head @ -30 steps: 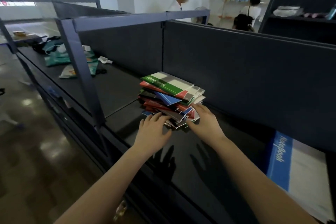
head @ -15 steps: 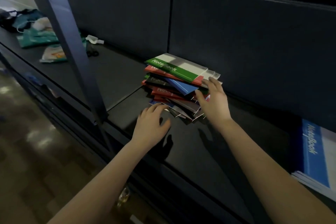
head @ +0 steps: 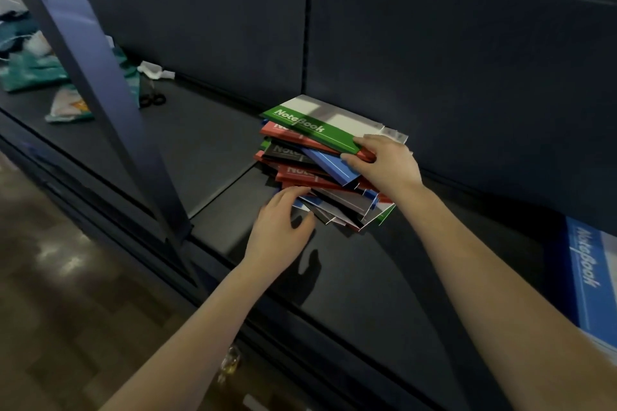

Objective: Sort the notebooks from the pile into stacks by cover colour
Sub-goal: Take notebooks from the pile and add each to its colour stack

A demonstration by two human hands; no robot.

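Now right hand [head: 384, 163] higher, pinching green notebook [head: 310, 125]

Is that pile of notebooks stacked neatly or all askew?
Askew. The pile is fanned out, with corners of red, blue and black covers poking out at different angles beneath the green notebook on top.

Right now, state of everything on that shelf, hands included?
pile: untidy, mixed colours, unsorted.
green notebook: flat on top of pile.
right hand: grips green notebook's corner.
left hand: fingers touch pile's lower edge.
blue notebook: flat, apart from pile.
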